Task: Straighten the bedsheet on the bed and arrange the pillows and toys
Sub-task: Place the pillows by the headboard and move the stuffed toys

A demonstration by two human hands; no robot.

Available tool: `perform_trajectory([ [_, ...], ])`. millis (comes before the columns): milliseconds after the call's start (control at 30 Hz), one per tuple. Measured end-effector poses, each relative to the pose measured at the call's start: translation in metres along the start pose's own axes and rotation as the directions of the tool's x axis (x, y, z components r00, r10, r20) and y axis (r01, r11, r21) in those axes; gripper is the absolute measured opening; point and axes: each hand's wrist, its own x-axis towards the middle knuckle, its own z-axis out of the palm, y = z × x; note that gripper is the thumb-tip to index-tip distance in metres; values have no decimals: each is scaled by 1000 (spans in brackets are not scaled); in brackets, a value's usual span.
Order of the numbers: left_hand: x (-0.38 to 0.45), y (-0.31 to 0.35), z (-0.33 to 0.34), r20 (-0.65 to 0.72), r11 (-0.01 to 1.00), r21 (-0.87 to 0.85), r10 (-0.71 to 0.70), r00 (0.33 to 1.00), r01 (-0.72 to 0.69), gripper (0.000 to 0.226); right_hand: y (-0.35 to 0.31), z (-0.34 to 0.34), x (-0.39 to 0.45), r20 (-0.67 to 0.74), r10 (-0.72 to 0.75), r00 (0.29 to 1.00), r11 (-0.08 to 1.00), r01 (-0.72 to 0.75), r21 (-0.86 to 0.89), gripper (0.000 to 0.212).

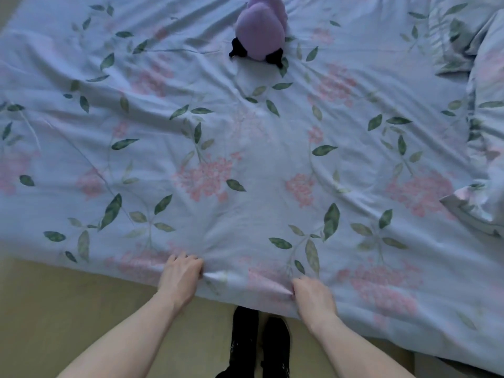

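Observation:
A light blue bedsheet point(259, 143) printed with pink flowers and green leaves covers the bed and hangs over its near edge. My left hand point(181, 274) grips a fold of the sheet at that edge. My right hand point(313, 296) grips the same edge a little to the right, and the cloth bunches between the two hands. A purple plush toy point(260, 34) with black feet lies on the sheet at the far middle. Two pillows point(485, 105) in matching floral fabric lie rumpled along the right side.
Tan floor point(68, 309) runs in front of the bed. My two feet in black shoes point(259, 347) stand on it just under the sheet's overhanging edge. Wrinkles radiate across the sheet from the gripped spot.

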Motion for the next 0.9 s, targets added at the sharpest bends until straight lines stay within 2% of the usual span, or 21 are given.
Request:
perform_trajectory([
  [33, -1, -4, 0, -8, 1000, -12, 9, 1000, -9, 38, -1, 1, 1, 10, -45, 999, 999, 45, -24, 22],
  [133, -11, -14, 3, 11, 999, -2, 44, 999, -44, 40, -7, -6, -7, 46, -121, 992, 990, 124, -60, 18],
  [167, -16, -16, 3, 27, 999, 12, 53, 998, -53, 41, -7, -5, -11, 13, -158, 987, 984, 158, -76, 25],
  [233, -21, -23, 4, 72, 999, -10, 43, 996, -43, 43, -8, -3, -19, 54, -168, 984, 984, 171, -50, 14],
  [300, -24, -15, -3, 101, 1000, 2, -13, 995, 13, 47, -7, 3, -26, 78, -158, 984, 987, 160, -32, 19],
  [333, -25, -9, -17, 109, 998, 31, -52, 993, 48, 41, -7, -4, -27, 124, -139, 982, 989, 145, -41, 21],
  [400, -25, 11, -37, 184, 993, 69, -111, 977, 100, 13, -13, -12, -28, 184, -103, 978, 990, 118, -75, 29],
  [433, -23, 14, -47, 220, 976, 93, -211, 952, 195, 24, -19, -25, -25, 207, -88, 974, 992, 105, -69, 32],
  [467, -23, 15, -48, 280, 970, 106, -242, 929, 221, 33, -24, -33, -23, 237, -74, 969, 994, 89, -57, 31],
  [533, -33, 6, -66, 336, 970, 41, -241, 910, 241, 39, -38, -59, -25, 216, -74, 973, 997, 75, 3, 20],
  [600, -43, -11, -87, 367, 960, -56, -237, 900, 275, 33, -49, -89, -28, 145, -80, 986, 994, 68, 83, 10],
  [700, -70, -45, -135, 315, 908, -176, -313, 896, 380, 9, -65, -145, -40, 25, -83, 996, 980, 77, 184, 21],
  [900, -165, -140, -236, 207, 793, -320, -475, 855, 518, 16, -149, -262, -106, -88, -149, 985, 974, 161, 161, 30],
])
